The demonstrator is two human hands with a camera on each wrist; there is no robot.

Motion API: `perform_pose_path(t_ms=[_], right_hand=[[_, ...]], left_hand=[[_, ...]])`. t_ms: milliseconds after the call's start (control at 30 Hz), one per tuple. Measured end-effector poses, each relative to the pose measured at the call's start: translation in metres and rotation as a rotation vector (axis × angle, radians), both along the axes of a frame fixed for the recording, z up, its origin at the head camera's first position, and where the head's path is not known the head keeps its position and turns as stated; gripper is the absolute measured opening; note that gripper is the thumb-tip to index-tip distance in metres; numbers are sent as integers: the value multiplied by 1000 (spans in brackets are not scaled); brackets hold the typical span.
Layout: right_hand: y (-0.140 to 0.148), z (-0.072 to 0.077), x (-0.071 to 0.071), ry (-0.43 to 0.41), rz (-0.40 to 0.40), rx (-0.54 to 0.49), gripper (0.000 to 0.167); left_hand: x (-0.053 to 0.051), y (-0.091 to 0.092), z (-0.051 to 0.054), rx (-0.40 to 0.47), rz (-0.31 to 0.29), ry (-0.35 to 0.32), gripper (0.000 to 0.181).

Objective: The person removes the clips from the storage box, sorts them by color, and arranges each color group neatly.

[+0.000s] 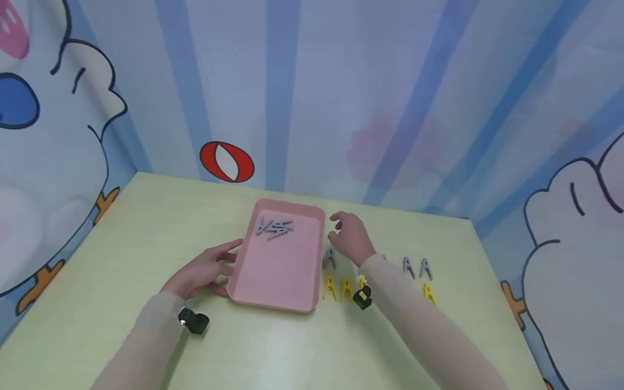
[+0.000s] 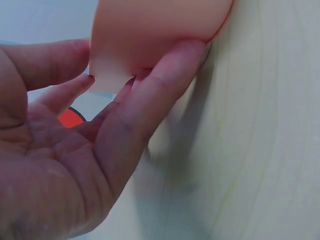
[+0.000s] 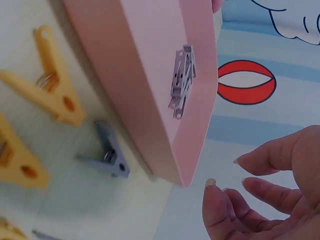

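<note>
Beside the pink tray (image 1: 274, 276), my left hand (image 1: 200, 271) holds its left side, fingertips against the rim and thumb low on the wall in the left wrist view. My right hand (image 1: 351, 238) hovers just past the tray's upper right side. Its fingers are loosely bent, and the right wrist view shows a gap between the fingertips and thumb with nothing there. Several grey clothespins (image 1: 278, 227) lie in a loose pile inside the tray's far left part. Another grey clothespin (image 3: 112, 155) stays on the table close to the tray's right wall.
Yellow clothespins (image 1: 346, 290) form a row on the table right of the tray, partly covered by my right forearm. More grey clothespins (image 1: 408, 266) make a row behind them. A patterned backdrop (image 1: 322, 108) rises along the table's (image 1: 195, 200) far edge.
</note>
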State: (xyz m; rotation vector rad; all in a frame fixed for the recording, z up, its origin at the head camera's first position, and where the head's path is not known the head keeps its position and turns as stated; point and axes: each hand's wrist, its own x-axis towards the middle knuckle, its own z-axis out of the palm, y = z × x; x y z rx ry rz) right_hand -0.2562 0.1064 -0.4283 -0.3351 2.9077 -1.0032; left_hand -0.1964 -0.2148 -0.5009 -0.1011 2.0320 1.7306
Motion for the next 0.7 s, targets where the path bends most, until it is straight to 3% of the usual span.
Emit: perform_pose_path(t_ms=[433,600,700], right_hand=[[-38,-9,-14,-109,-19,-1,39],[-50,-20,-25,-131,46,2,39],[-55,-27,-32,-91,87,69,38]], left_hand=[[3,12,-2,11,16,-1,74],[5,17,-5,-5,35,-6,74],[6,20,-8,1,38,-4,74]])
